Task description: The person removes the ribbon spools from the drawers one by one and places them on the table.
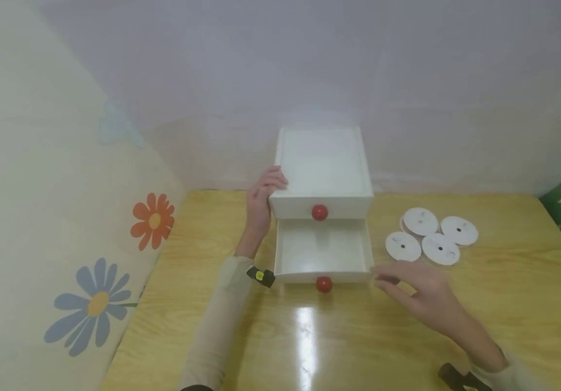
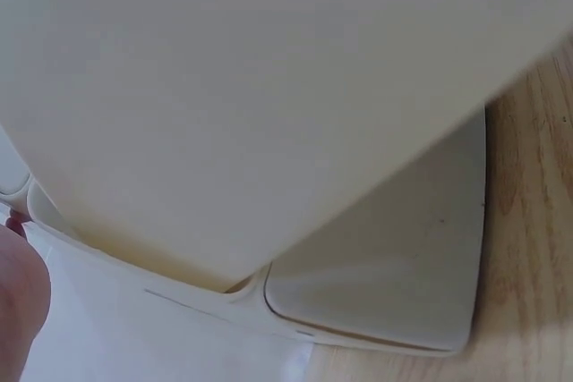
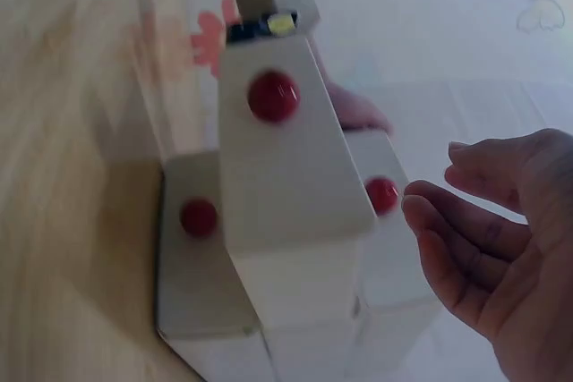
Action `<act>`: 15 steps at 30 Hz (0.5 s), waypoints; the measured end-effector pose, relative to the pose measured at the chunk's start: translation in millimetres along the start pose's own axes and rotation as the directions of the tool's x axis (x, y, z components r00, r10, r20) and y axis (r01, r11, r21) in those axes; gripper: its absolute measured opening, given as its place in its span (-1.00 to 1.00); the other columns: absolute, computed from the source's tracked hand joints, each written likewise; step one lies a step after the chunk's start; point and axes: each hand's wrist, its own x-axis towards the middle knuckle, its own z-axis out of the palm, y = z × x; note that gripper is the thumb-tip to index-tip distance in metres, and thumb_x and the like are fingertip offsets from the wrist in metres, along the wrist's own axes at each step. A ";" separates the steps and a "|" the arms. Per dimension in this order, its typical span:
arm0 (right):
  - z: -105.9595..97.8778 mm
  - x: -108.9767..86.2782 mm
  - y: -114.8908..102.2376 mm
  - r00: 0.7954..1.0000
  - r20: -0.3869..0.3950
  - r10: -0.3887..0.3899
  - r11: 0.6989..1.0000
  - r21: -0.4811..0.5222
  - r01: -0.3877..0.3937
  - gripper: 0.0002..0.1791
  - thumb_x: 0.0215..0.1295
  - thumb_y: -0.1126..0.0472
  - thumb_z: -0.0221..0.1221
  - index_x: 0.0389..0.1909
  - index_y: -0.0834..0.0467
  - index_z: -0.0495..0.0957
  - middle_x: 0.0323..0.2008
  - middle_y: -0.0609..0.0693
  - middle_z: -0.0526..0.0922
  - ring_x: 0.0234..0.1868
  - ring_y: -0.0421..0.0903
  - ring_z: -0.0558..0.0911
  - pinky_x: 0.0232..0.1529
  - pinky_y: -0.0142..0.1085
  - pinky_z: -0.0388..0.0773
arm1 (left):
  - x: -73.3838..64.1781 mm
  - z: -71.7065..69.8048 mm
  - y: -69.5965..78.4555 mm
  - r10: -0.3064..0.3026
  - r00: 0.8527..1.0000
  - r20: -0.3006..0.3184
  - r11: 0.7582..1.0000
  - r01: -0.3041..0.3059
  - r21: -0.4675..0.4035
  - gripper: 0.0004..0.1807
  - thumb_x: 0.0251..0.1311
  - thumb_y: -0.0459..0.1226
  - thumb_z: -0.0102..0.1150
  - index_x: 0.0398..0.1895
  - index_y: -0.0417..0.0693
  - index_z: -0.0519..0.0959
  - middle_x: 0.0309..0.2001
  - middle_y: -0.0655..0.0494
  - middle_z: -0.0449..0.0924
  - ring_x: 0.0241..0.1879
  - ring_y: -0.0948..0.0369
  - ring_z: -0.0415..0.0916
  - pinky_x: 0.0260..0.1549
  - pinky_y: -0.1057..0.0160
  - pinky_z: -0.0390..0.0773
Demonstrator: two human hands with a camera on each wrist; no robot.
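Note:
A white drawer cabinet (image 1: 321,163) with red round knobs stands on the table. Its middle drawer (image 1: 324,247) is pulled out, and I see nothing inside. The right wrist view shows this drawer's front (image 3: 291,158) between two other drawer fronts that are pushed in. My left hand (image 1: 263,198) rests on the cabinet's upper left edge, fingers lying over the top. Beside the pulled-out drawer's right front corner is my right hand (image 1: 424,293), its fingers loosely bent and holding nothing. In the right wrist view this hand (image 3: 501,248) appears apart from the drawer.
Several white round discs with centre holes, like ribbon spools (image 1: 440,248), lie to the right of the cabinet. Behind the wooden table (image 1: 182,304) hangs a pale cloth (image 1: 231,76). A wall with printed flowers (image 1: 96,304) borders the left side.

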 end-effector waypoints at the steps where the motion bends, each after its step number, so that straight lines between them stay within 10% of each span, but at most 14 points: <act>1: 5.3 -0.6 -2.2 1.000 0.019 0.000 1.000 0.029 0.000 -0.59 0.53 -0.05 0.13 -0.19 0.22 0.74 -0.30 -0.04 0.79 -0.35 -0.24 0.71 -0.18 -0.54 0.63 | -0.1 0.1 0.7 0.005 1.000 -0.001 1.000 -0.005 0.002 -0.72 0.18 -0.40 -0.13 -0.48 -0.38 0.59 -0.26 0.22 0.70 0.15 0.15 0.51 0.45 0.00 0.23; 6: 32.1 -5.9 -7.4 0.996 0.091 -0.007 0.987 0.158 -0.008 -0.72 0.50 0.10 0.18 -0.12 0.25 0.69 -0.26 0.06 0.78 -0.36 -0.18 0.71 -0.28 -0.49 0.65 | 0.3 0.1 1.7 0.042 0.999 -0.011 0.999 -0.042 -0.006 -0.71 0.18 -0.43 -0.15 -0.47 -0.54 0.51 -0.27 0.23 0.71 0.09 0.15 0.55 0.45 -0.02 0.23; 15: 61.8 -13.3 -11.0 0.987 0.161 0.020 0.996 0.081 -0.033 -0.77 0.28 0.32 0.28 -0.06 0.27 0.69 -0.27 0.08 0.78 -0.39 -0.15 0.72 -0.29 -0.49 0.65 | 0.8 2.3 -2.9 0.046 0.999 -0.022 0.999 -0.046 -0.023 -0.72 0.18 -0.47 -0.16 -0.50 -0.44 0.56 -0.27 0.22 0.71 0.09 0.14 0.55 0.45 -0.02 0.23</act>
